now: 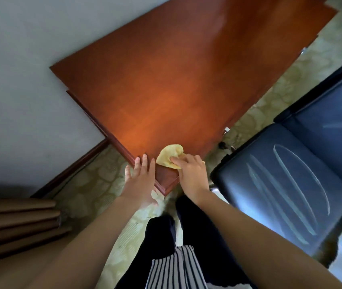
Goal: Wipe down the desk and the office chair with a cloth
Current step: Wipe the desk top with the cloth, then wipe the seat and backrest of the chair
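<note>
Nearest, the left hand (140, 176) lies with fingers straight and relaxed against the near corner of the desk (186, 80), seemingly bracing, though whether the palm touches is hard to judge from this angle; just beside it the right hand (191, 174) curls its fingers on the yellow cloth (169, 156), which sits bunched on the top by that corner; the desk-wiping step is in hand; next, I judge, come pressed strokes toward the far edge; the office chair (291, 184), to the right, waits.
</note>
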Tool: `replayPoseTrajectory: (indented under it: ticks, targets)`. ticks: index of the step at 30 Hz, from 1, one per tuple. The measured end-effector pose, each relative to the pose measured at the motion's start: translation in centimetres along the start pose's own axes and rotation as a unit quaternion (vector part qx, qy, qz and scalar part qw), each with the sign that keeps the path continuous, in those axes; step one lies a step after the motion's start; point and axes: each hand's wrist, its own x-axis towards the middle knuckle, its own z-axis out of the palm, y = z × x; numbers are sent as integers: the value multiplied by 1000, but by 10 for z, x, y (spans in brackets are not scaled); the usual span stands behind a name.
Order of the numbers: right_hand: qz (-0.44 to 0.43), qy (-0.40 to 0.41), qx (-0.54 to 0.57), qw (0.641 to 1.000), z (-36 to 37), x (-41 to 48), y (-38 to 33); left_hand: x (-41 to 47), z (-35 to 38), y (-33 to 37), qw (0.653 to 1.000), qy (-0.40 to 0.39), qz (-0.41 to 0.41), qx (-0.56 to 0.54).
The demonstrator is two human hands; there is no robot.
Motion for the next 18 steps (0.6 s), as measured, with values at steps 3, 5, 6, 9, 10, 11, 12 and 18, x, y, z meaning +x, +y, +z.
replayPoseTrajectory:
  ticks: [3, 5, 6, 9, 10, 11, 12, 18]
  targets:
    - [-27, -33, 15, 999, 7, -26, -12, -7, 10, -6, 1000, 8, -8, -2]
    - [-30, -69, 38, 996, 6, -35, -15, -12, 14, -7, 1000, 18, -7, -7]
    - [-34, -92, 52, 994, 5, -36, -16, -14, 16, -7, 1000, 21, -4, -5]
    - [-34, -122, 131, 983, 0, -49, -15, -21, 25, 0, 999, 47, 17, 8]
    - [-29, -119, 165, 979, -3, -55, -14, -24, 29, 4, 998, 62, 26, 7]
    - [-21, -115, 192, 974, -6, -64, -12, -27, 33, 9, 996, 78, 37, 5]
    - [-6, -114, 214, 970, -9, -73, -11, -29, 36, 15, 994, 95, 51, 2]
    - [200, -67, 330, 920, -21, -144, 29, -45, 57, 73, 978, 141, 153, -31]
